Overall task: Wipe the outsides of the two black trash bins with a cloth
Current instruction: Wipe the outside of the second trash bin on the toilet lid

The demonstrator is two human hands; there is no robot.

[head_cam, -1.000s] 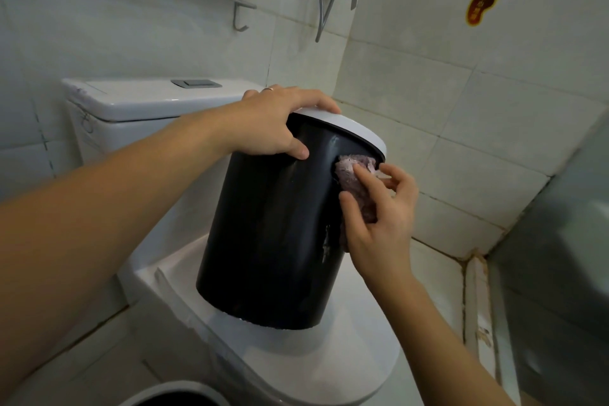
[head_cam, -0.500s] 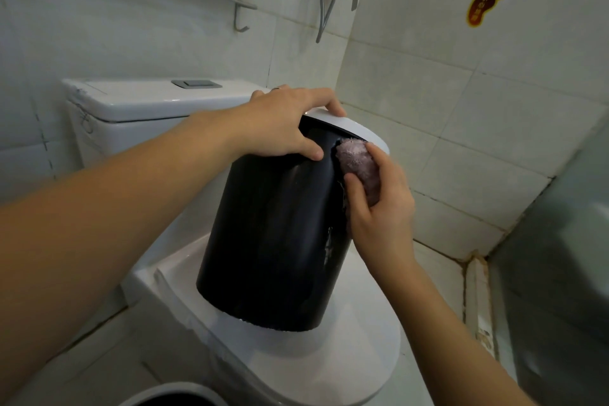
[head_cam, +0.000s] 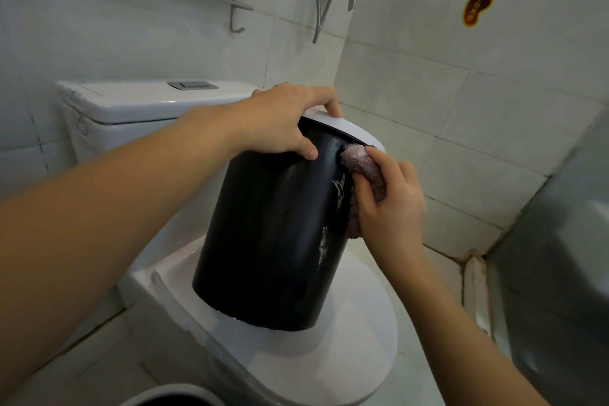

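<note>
While the black trash bin (head_cam: pixel 273 234) stands tilted on the closed toilet lid (head_cam: pixel 356 326), the left hand (head_cam: pixel 280 122) grips its white top rim, fingers curled over the edge and thumb on the black wall; the right hand (head_cam: pixel 389 204) pinches a bunched pinkish cloth (head_cam: pixel 357 160) against the bin's upper right side (pale streaks show just below), and a second bin's rim (head_cam: pixel 171 397) peeks in at the bottom edge

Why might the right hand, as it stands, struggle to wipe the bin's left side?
Probably it would: the left hand and forearm cross that side of the bin, and the right hand presses the cloth on the far right wall.
</note>
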